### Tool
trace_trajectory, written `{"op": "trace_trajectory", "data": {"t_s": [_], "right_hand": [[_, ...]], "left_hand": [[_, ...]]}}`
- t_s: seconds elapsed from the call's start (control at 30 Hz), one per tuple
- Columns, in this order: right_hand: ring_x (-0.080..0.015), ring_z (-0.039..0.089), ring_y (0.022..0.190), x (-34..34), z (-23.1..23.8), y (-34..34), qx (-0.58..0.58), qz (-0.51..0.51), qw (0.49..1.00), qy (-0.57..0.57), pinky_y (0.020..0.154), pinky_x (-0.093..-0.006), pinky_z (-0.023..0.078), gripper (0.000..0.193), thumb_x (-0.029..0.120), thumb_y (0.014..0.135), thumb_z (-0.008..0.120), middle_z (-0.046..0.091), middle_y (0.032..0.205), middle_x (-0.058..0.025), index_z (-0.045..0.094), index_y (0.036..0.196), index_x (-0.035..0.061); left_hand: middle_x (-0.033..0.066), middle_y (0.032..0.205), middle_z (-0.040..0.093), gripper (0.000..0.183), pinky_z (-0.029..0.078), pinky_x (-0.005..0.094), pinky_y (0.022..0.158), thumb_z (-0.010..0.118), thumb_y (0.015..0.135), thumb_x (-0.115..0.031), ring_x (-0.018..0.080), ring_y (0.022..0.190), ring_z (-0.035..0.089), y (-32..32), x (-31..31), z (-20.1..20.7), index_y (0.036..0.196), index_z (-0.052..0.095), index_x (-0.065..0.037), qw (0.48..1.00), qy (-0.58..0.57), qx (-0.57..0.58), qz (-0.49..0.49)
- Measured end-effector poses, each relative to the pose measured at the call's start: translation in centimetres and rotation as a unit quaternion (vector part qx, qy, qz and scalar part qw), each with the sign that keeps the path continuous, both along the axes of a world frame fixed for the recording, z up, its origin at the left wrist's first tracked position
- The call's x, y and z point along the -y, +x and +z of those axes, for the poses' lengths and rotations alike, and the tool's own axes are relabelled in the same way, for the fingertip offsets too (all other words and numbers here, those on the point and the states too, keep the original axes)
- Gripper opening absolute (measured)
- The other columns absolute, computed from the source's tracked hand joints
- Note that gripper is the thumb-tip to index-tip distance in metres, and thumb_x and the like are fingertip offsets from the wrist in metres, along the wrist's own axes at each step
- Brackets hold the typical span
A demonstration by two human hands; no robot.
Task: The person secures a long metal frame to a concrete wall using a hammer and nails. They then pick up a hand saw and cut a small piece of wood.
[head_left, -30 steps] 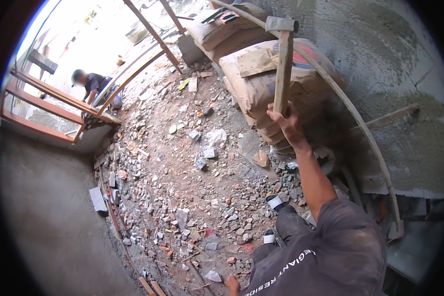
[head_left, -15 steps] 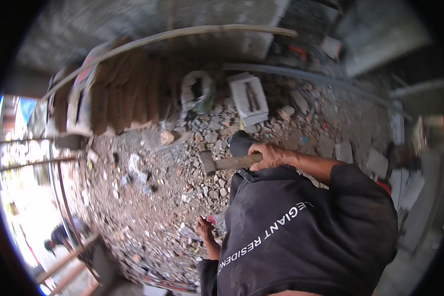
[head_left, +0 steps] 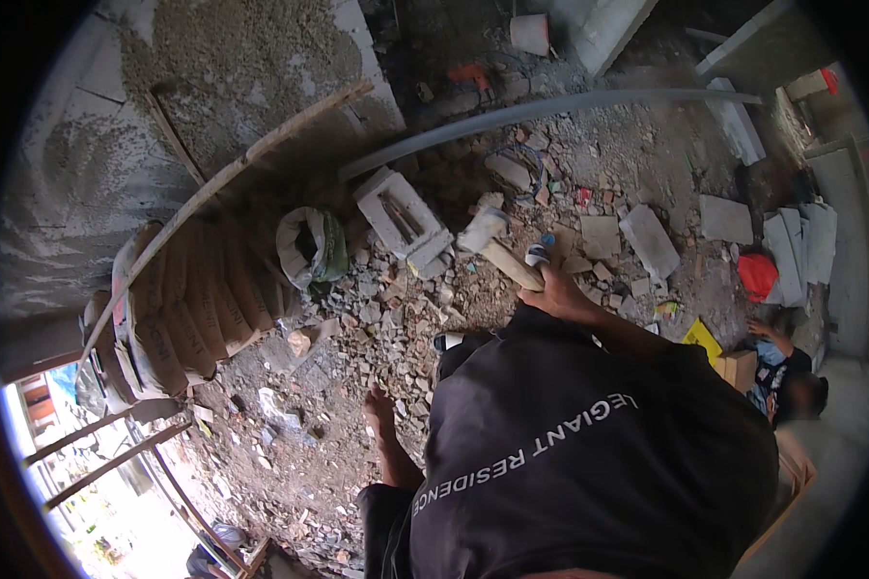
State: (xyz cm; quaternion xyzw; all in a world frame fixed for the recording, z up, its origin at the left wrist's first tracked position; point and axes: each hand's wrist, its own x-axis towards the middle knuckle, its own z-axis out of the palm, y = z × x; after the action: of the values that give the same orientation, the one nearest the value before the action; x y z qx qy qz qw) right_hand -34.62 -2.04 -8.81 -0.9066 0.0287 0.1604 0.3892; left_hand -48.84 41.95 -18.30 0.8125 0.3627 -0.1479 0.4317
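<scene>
My right hand [head_left: 558,294] is wrapped round the handle of a short club hammer [head_left: 514,264], whose dusty head points forward and to the left, over the rubble. Just beyond that hand shows one of my shoes [head_left: 539,253]. The other shoe [head_left: 449,342] peeks out past the front of my black shirt. My left hand [head_left: 378,410] hangs low at my left side above the broken stones [head_left: 396,333], its fingers loose with nothing visible in them.
Stacked brown cement bags [head_left: 183,309] and an open sack [head_left: 311,249] stand left, beside a white block-shaped container [head_left: 403,217]. A long grey bar [head_left: 531,111] crosses ahead. Concrete slabs [head_left: 650,241] lie right. One person [head_left: 792,386] is at the far right, another [head_left: 212,555] lower left.
My view has turned to the right, so the bags and sack sit further left and lower. The hammer in my right hand has swung from pointing left to pointing forward.
</scene>
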Motion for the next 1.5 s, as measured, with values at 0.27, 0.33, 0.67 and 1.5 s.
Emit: {"op": "trace_trajectory", "data": {"t_s": [0.27,0.33,0.67,1.5], "right_hand": [[-0.0363,0.058,0.098,19.5,-8.6,2.8,-0.116,0.012,0.992,-0.043,0.085,-0.0408,0.045,0.074,0.039,0.064,0.071,0.059,0.103,-0.0254,0.048,0.119,-0.0041],[-0.0364,0.059,0.096,21.2,-6.1,5.3,-0.208,-0.015,0.978,-0.019,0.083,-0.0412,0.046,0.071,0.042,0.063,0.069,0.059,0.104,-0.0253,0.051,0.114,-0.0033],[-0.0313,0.063,0.081,29.1,-11.7,5.2,-0.130,0.106,0.985,-0.038,0.065,-0.0429,0.048,0.049,0.033,0.077,0.062,0.062,0.086,-0.0206,0.051,0.115,0.0042],[-0.0257,0.063,0.081,25.6,-3.8,17.5,-0.281,-0.128,0.949,0.056,0.074,-0.0365,0.049,0.048,0.023,0.063,0.070,0.065,0.088,-0.0177,0.060,0.101,-0.0046]], "left_hand": [[0.0151,0.080,0.058,0.013,0.046,0.0455,0.064,0.055,0.076,-0.009,0.0358,0.079,0.058,9.4,14.4,-6.9,0.088,0.059,-0.005,0.980,0.027,0.123,-0.153],[0.0159,0.082,0.058,0.018,0.047,0.0435,0.069,0.054,0.075,-0.007,0.0359,0.082,0.058,12.3,17.2,-4.9,0.092,0.059,-0.004,0.899,0.203,0.176,-0.345],[0.0126,0.082,0.061,0.019,0.049,0.0414,0.062,0.053,0.083,-0.020,0.0328,0.076,0.062,23.7,30.1,1.4,0.099,0.060,-0.012,0.937,0.055,0.043,-0.343],[0.0194,0.108,0.061,0.040,0.045,0.0433,0.085,0.051,0.087,-0.043,0.0358,0.101,0.058,33.5,33.1,-4.1,0.109,0.062,-0.012,0.894,-0.026,-0.125,-0.430]]}}
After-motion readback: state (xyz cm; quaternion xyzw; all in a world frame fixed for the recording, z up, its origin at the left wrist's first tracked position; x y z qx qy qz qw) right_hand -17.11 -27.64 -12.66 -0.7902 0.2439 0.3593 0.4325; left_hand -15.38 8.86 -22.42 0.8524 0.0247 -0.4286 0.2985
